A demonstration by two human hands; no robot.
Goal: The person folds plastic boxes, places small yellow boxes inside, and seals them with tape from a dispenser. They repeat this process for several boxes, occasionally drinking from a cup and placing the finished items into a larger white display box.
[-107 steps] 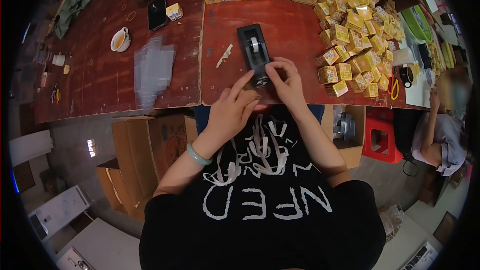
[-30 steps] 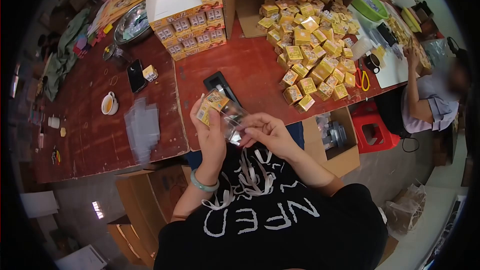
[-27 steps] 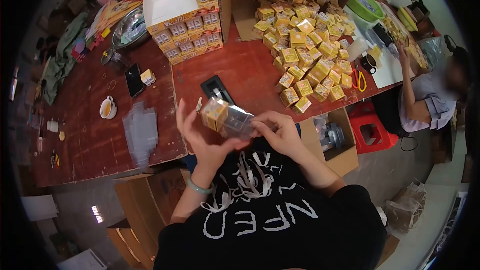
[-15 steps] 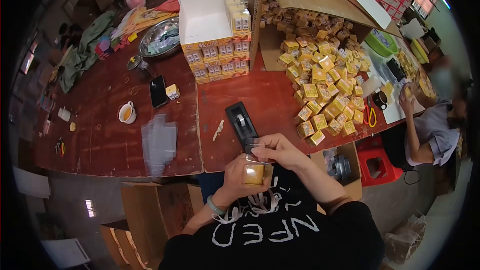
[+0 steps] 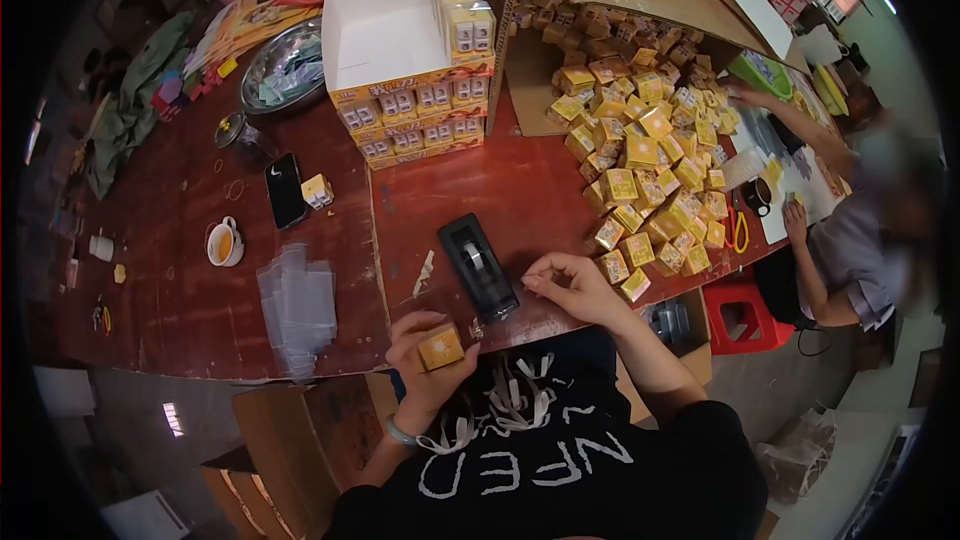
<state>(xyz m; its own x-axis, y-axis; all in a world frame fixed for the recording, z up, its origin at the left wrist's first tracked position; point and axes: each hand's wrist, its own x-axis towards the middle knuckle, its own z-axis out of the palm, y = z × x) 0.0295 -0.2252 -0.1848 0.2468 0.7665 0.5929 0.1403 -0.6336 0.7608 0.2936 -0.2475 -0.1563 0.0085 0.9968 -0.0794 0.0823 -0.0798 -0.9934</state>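
Note:
My left hand (image 5: 430, 387) is closed around a small yellow box (image 5: 440, 349) at the table's front edge, fingers along its sides and a printed face turned up. To the right, my right hand (image 5: 578, 290) hovers over the table with thumb and forefinger pinched together. Whatever may be between those fingertips is too small to make out. Between the two hands stands a black tape dispenser (image 5: 490, 292) with a roll of tape in it. A stack of clear plastic sleeves (image 5: 298, 305) lies left of my left hand.
Many yellow boxes (image 5: 640, 185) spill from a cardboard carton (image 5: 528, 90). Display boxes (image 5: 420, 130) are stacked behind the dispenser. A phone (image 5: 286, 190) and a cup (image 5: 225, 243) lie left. Scissors (image 5: 738, 230) are near a co-worker (image 5: 845, 260) at right.
My hands were together at the box; now they are apart. The left hand has moved left with the box, the right to the right of the dispenser. The co-worker's arm reaches toward the green basket.

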